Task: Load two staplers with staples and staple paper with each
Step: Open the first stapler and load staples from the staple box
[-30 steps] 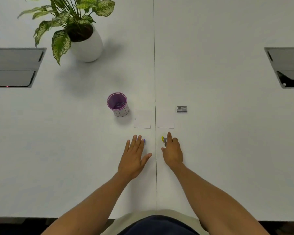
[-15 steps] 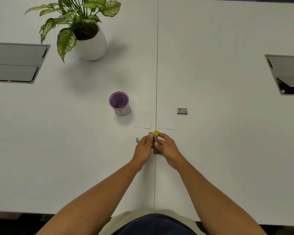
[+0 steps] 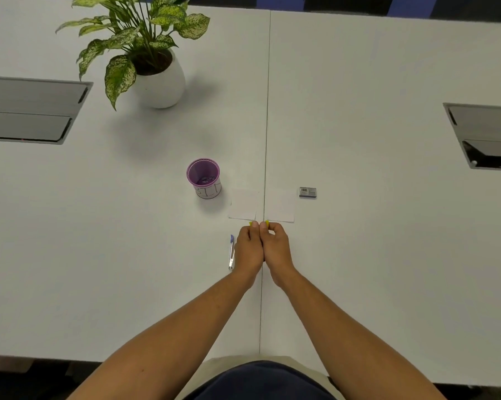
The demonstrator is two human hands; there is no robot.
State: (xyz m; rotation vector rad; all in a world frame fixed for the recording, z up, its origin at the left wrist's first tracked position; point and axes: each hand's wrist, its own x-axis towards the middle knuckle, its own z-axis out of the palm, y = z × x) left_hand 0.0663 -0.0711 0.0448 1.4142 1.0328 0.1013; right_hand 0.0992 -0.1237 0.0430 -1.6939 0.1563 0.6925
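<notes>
Yellow stapler [image 3: 267, 223] sits between both hands, almost wholly hidden; only yellow tips show at the fingertips. Left hand [image 3: 248, 247] and right hand [image 3: 275, 247] are pressed side by side, fingers curled round it, just short of two paper slips [image 3: 281, 207]. A second stapler, blue and silver [image 3: 231, 253], lies on the white table [image 3: 388, 241] just left of the left hand, untouched. The staple box [image 3: 307, 192] rests beyond and to the right of the right hand, apart from it. A purple cup [image 3: 203, 178] stands beyond and left of the hands.

Judgement: the step in hand is opening the yellow stapler for loading. Whether its magazine is open cannot be told. The next move calls for exposing the channel, then one hand freeing itself to reach the staple box.
</notes>
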